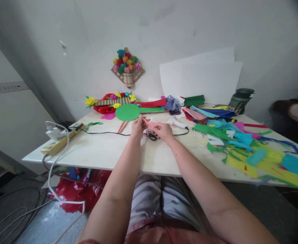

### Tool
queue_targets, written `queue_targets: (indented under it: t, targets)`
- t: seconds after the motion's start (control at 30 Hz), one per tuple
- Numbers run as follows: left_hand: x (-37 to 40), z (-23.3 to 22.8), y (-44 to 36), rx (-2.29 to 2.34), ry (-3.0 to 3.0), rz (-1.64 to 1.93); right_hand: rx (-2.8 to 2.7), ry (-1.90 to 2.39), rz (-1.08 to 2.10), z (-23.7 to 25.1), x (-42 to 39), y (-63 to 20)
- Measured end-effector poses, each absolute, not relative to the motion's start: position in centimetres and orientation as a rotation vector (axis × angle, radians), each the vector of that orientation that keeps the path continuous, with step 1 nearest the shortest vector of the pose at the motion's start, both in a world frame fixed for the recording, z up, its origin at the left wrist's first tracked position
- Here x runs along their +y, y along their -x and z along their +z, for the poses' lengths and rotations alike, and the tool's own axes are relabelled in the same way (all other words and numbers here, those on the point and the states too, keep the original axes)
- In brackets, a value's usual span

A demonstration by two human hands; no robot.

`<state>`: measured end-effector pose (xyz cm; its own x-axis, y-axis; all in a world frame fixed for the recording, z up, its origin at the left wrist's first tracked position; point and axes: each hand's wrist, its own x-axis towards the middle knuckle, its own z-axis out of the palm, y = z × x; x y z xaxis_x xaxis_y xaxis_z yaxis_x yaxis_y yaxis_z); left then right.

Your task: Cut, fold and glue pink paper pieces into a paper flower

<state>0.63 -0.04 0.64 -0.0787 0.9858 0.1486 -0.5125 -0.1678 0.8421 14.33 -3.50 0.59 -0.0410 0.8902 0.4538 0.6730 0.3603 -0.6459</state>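
Note:
Over the middle of the table, my left hand [138, 128] pinches one end of a thin pink strip [147, 122], which looks like rolled or folded paper. Closed on the strip's other side is my right hand [162, 130]. Two similar pink strips [122, 127] lie just left of my left hand. Behind my hands is a flat green disc [127, 112] with a long green handle. A white glue gun [178, 123] rests to the right, its black cord beside it. Beneath my fingers, a black loop [152, 137] is partly hidden, and I cannot make out what it belongs to.
Coloured paper scraps [255, 152] cover the table's right side, near a dark bottle [241, 100]. A power strip [62, 139] with cables sits at the left edge. Paper-flower decorations [113, 101] lie at the back; a flower basket [127, 67] hangs on the wall.

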Motion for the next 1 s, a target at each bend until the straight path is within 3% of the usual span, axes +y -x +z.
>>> queue_targets:
  t: [0.2, 0.6, 1.0]
  targets:
    - [0.1, 0.5, -0.5, 0.699, -0.899, 1.557, -1.773, 1.364, 0.383, 0.6, -3.6, -14.5]
    - [0.3, 0.3, -0.5, 0.744, -0.925, 1.564, -1.505, 1.119, 0.978, 0.7, -3.2, -14.7]
    - [0.2, 0.1, -0.7, 0.750, -0.969, 1.489, -1.467, 1.198, 0.957, 0.6, -2.9, -14.4]
